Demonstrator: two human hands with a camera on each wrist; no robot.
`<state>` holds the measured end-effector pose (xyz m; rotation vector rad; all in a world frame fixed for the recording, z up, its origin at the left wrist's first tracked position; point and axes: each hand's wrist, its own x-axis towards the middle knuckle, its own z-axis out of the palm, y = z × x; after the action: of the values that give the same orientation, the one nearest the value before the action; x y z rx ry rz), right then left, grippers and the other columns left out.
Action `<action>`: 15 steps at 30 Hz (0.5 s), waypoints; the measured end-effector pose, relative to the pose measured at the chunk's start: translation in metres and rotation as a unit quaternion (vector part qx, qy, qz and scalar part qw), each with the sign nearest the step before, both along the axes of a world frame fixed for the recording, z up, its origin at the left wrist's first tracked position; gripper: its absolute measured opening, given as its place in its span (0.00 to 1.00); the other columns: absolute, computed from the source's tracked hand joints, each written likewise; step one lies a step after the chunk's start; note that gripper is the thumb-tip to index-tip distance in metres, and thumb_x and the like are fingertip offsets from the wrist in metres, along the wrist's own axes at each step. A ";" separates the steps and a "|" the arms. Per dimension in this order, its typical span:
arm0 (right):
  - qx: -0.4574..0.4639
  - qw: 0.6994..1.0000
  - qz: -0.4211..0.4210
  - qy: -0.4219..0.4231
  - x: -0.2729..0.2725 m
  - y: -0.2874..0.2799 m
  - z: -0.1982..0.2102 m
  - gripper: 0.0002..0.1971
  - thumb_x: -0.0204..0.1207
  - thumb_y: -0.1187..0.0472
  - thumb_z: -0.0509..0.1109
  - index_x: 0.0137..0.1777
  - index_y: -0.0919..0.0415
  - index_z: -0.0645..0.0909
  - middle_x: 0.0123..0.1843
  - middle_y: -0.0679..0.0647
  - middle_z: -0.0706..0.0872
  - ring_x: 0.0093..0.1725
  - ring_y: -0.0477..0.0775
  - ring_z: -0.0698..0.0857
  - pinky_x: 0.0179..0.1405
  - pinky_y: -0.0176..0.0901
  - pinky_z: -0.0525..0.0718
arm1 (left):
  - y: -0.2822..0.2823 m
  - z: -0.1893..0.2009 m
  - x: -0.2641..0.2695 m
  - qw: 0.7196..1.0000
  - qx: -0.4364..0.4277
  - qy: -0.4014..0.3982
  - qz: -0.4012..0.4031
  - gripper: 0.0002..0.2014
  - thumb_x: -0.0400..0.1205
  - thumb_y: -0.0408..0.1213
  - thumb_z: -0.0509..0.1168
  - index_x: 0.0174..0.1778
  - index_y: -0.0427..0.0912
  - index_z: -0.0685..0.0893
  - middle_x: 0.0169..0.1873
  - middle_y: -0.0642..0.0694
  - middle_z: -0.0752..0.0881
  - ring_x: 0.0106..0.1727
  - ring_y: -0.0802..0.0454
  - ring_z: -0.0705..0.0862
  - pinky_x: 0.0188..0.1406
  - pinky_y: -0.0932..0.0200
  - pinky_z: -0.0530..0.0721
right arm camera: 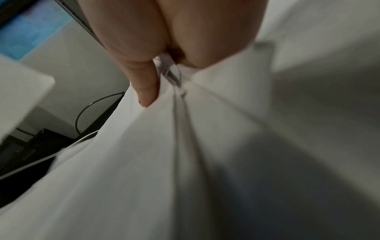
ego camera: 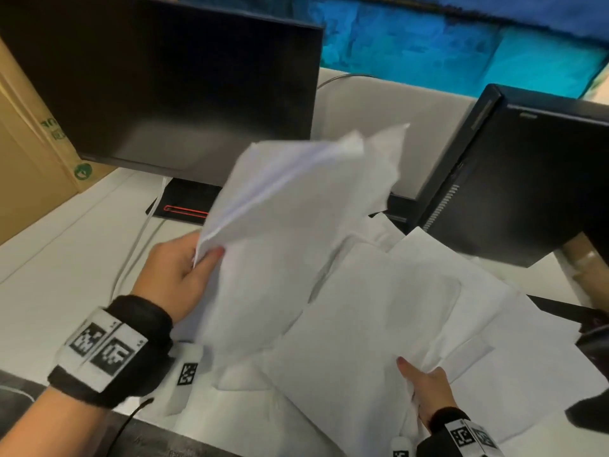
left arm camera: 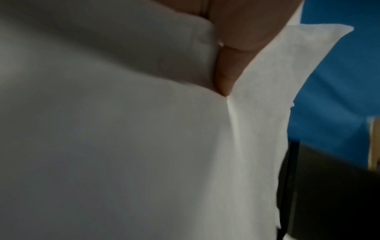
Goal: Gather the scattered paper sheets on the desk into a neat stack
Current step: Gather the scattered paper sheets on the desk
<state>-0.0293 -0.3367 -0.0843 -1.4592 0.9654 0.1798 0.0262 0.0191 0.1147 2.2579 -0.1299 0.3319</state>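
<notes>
My left hand [ego camera: 184,268] pinches the near corner of a lifted bundle of white sheets [ego camera: 296,199], which fans up over the desk in front of the monitor. In the left wrist view the thumb [left arm camera: 228,68] presses into those sheets [left arm camera: 144,146]. My right hand [ego camera: 425,387] grips the near edge of another bunch of white sheets [ego camera: 379,308] that spreads out to the right over the desk. The right wrist view shows the thumb [right arm camera: 144,81] and fingers clamping the creased paper [right arm camera: 185,154]. More loose sheets [ego camera: 494,282] lie under and beyond that bunch.
A black monitor [ego camera: 164,90] on a stand [ego camera: 188,206] is at the back left, a black computer tower [ego camera: 514,179] at the right. A white cable [ego camera: 135,245] runs across the white desk [ego camera: 49,291]. A cardboard box [ego camera: 26,166] stands far left.
</notes>
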 end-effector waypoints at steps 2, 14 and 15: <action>0.001 1.000 0.010 -0.013 0.000 0.000 0.003 0.23 0.69 0.64 0.76 0.60 0.75 0.74 0.53 0.70 0.85 0.51 0.68 0.86 0.51 0.54 0.83 | -0.011 0.018 0.005 0.995 -0.101 0.008 0.000 0.18 0.79 0.34 0.65 0.36 0.68 0.81 0.24 0.76 0.84 0.33 0.80 0.81 0.29 0.83 0.74; 0.038 0.996 0.054 -0.055 -0.012 0.009 0.040 0.13 0.77 0.77 0.60 0.36 0.62 0.72 0.41 0.61 0.80 0.36 0.55 0.76 0.35 0.43 0.79 | -0.086 -0.073 0.018 0.913 -0.268 0.307 0.020 0.11 0.79 0.29 0.64 0.57 0.38 0.82 0.50 0.40 0.87 0.52 0.43 0.84 0.55 0.54 0.79; 0.043 0.996 0.051 -0.052 -0.013 0.008 0.035 0.08 0.76 0.75 0.63 0.39 0.63 0.75 0.43 0.63 0.83 0.39 0.57 0.80 0.39 0.46 0.81 | -0.088 -0.087 0.015 0.912 -0.244 0.329 0.032 0.13 0.79 0.29 0.64 0.60 0.35 0.81 0.54 0.38 0.86 0.52 0.43 0.82 0.56 0.55 0.77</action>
<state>-0.0424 -0.3289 -0.0490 -1.4256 0.7896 0.2160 0.0414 -0.0694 0.0273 1.7623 0.3466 -0.3457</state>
